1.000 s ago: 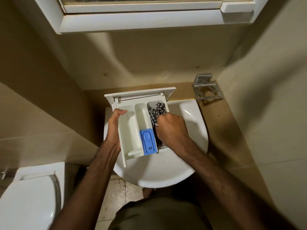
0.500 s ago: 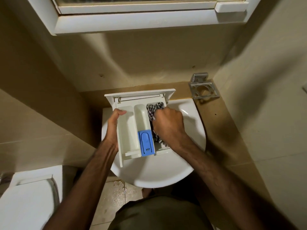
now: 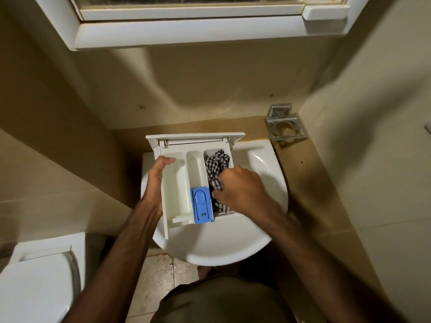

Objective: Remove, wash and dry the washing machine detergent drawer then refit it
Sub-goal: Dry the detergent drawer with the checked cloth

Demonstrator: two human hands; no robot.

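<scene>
While only the head view is on hand, it lists the step plainly: drying of the white plastic three-compartment detergent drawer [image 3: 182,183], which is held out over the white ceramic washbasin [image 3: 217,248], front panel toward the wall, clear of the washing machine, which is not in view. Left hand [image 3: 155,183]: grasps the drawer's left wall, thumb hooked over the rim into the left compartment, fingers hidden beneath. Right hand [image 3: 242,192]: clenched on a bunched black-and-white checked cloth [image 3: 217,166], knuckles up, pressing it down into the right compartment. Blue plastic siphon cap [image 3: 201,205]: seated at the near end of the middle compartment, just beside the cloth. Advice, as judgement: keep the left grip firm and the drawer level so the push of the cloth does not twist it; work the cloth the full length of the channel and into the corners, then shift to the middle and left compartments, which look untouched by cloth now. Wipe around and under the blue cap, where water likely lingers. Also present: chrome wall-mounted holder [image 3: 285,127], white window frame [image 3: 191,29], white toilet [image 3: 35,283], damp-looking tiled floor [image 3: 161,273].
</scene>
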